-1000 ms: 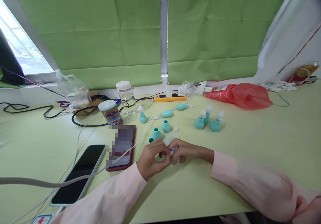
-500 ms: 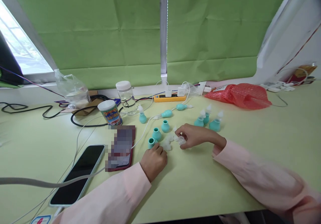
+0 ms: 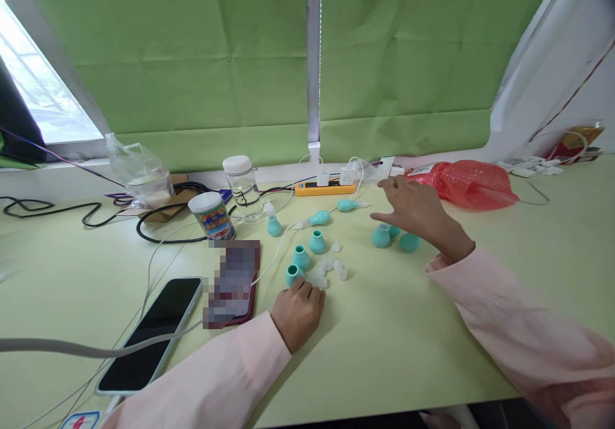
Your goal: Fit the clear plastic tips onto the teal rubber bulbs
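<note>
Work appears partly done: one teal bulb (image 3: 273, 226) carries a clear tip (image 3: 270, 209), three open bulbs (image 3: 301, 260) stand bare near loose translucent pieces (image 3: 341, 271), right hand (image 3: 417, 212) spread, visibly empty, over further bulbs (image 3: 381, 237), left hand (image 3: 298, 315) curled at the nearest open one, grip indeterminable.
</note>
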`<action>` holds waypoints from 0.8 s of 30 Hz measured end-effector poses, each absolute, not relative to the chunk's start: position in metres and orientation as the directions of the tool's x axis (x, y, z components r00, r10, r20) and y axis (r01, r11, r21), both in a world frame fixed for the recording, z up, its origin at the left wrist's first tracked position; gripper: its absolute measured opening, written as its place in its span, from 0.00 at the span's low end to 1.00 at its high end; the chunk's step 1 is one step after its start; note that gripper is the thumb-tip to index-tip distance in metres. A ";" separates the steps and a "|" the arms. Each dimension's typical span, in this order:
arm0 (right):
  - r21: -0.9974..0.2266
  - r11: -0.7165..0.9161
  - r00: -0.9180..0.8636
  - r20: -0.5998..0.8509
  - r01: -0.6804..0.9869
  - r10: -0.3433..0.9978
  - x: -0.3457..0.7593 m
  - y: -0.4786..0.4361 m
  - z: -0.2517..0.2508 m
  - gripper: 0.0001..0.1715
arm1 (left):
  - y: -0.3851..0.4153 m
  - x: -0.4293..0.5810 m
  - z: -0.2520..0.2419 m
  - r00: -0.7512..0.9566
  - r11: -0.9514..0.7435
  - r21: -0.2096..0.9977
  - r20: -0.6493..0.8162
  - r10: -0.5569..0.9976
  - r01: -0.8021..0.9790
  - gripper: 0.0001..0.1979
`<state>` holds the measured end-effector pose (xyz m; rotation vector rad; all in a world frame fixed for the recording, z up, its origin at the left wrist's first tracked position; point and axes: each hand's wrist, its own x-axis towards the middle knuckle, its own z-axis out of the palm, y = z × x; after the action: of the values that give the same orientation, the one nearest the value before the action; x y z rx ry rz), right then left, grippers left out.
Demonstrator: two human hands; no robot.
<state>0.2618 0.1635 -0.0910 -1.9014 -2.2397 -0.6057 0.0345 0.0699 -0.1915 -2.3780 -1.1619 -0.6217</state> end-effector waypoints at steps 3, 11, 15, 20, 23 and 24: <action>0.243 0.117 -0.160 0.163 0.963 0.974 0.271 0.172 -0.097 0.19 | 0.066 0.036 -0.185 0.549 -0.623 -0.119 0.619 0.562 0.773 0.14; 0.094 0.305 -0.317 0.162 0.948 0.935 0.257 0.140 -0.073 0.14 | 0.056 0.031 -0.174 0.393 -0.792 0.236 0.767 0.508 0.563 0.12; -0.163 0.558 -0.525 0.207 0.814 0.826 0.237 0.095 -0.062 0.17 | 0.047 0.030 -0.168 0.296 -0.801 0.355 0.795 0.530 0.483 0.24; -0.194 0.773 -0.735 0.240 0.604 0.635 0.204 0.070 -0.092 0.18 | 0.048 0.036 -0.169 0.372 -0.688 0.576 0.580 0.725 0.442 0.21; -0.210 0.778 -0.697 0.353 0.592 0.625 0.192 0.076 -0.112 0.19 | 0.051 0.039 -0.173 0.414 -0.627 0.623 0.472 0.778 0.468 0.05; -0.255 0.777 -0.685 0.370 0.576 0.628 0.190 0.080 -0.116 0.19 | 0.052 0.039 -0.175 0.421 -0.620 0.622 0.456 0.784 0.479 0.05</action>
<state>0.1904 0.0797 -0.1162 -0.9074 -2.5291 0.1633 0.0388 0.0520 -0.1746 -2.9671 -1.3992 -1.3586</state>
